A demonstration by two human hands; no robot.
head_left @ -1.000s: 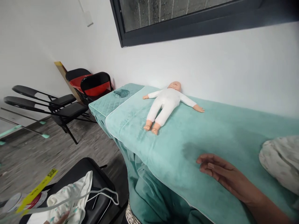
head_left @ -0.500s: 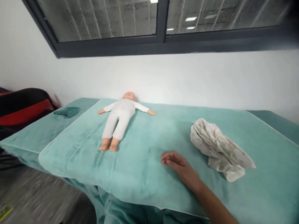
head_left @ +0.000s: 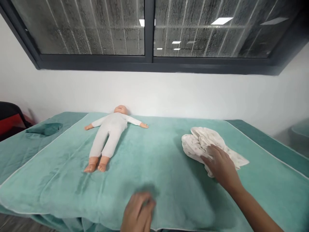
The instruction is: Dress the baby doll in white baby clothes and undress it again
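A crumpled white cloth [head_left: 205,138] with a faint print lies to the right on the green bedspread [head_left: 164,161]. My right hand [head_left: 220,164] grips its near side, the fingertips sunk into the folds; part of the bundle looks raised. Low in the middle of the view, my left hand [head_left: 138,211] hovers over the bedspread near its front edge, fingers curled in and slightly blurred, with nothing visible in them. To the left a baby doll [head_left: 112,129] in a white bodysuit lies on its back, arms spread, head toward the wall and feet toward me. Neither hand touches it.
Behind the bed is a white wall [head_left: 156,93] with a dark-framed window [head_left: 149,64] above. A small dark green fabric piece [head_left: 44,129] lies at the bed's left. A black and red chair [head_left: 12,122] stands at the far left.
My right hand has moved right and taken hold of the cloth, bunching it. My left hand has come into view at the bottom. The camera view has shifted right and up.
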